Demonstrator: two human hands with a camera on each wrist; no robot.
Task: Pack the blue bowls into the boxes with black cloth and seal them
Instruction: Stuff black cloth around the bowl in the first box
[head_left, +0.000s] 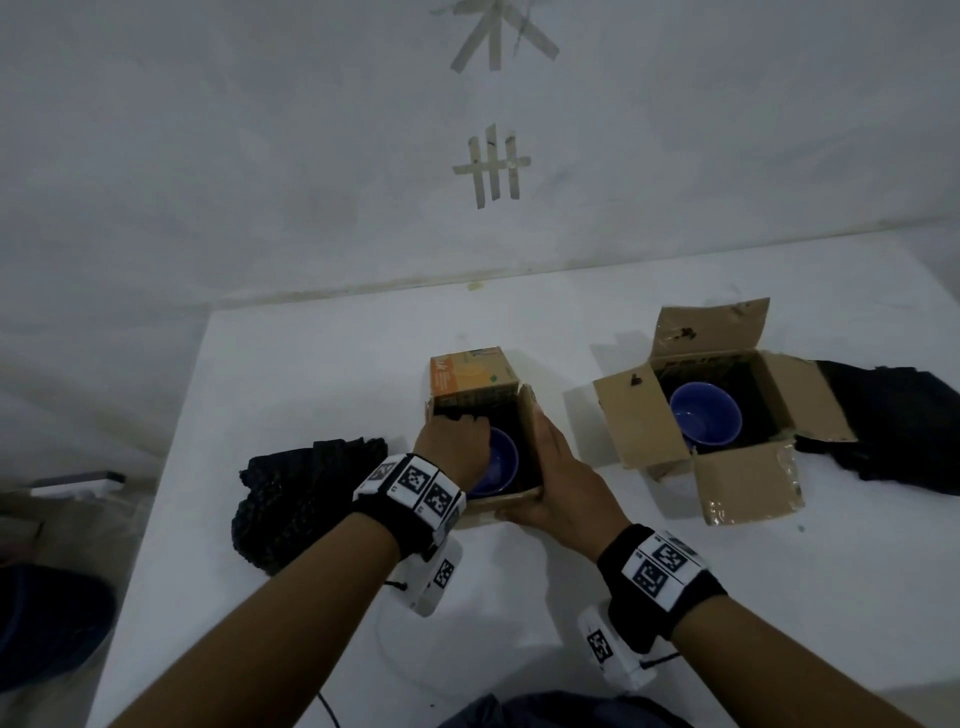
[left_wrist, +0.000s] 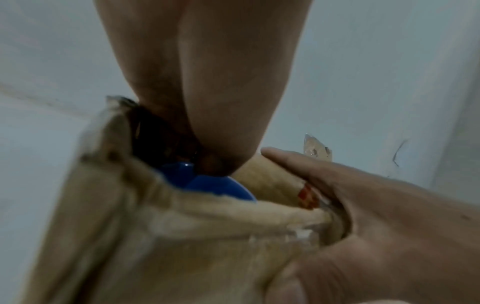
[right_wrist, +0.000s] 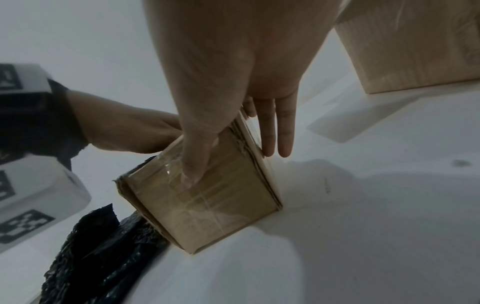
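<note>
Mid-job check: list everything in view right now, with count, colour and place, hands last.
Cardboard boxes: 2, brown, on the table; small box at centre, larger box to its right with all flaps open.
Blue bowls: 2; one inside the small box, one inside the larger box.
Black cloth: 2 loose pieces on the table; one left of the small box, one right of the larger box. Dark lining shows inside both boxes.
Table: 1, white.
Tape strips: beige, stuck on the wall behind.
Wrist bands with markers: 2, black and white, one per wrist.
Hands: left hand reaching into the small box at the bowl; right hand flat against that box's right side, steadying it.
</note>
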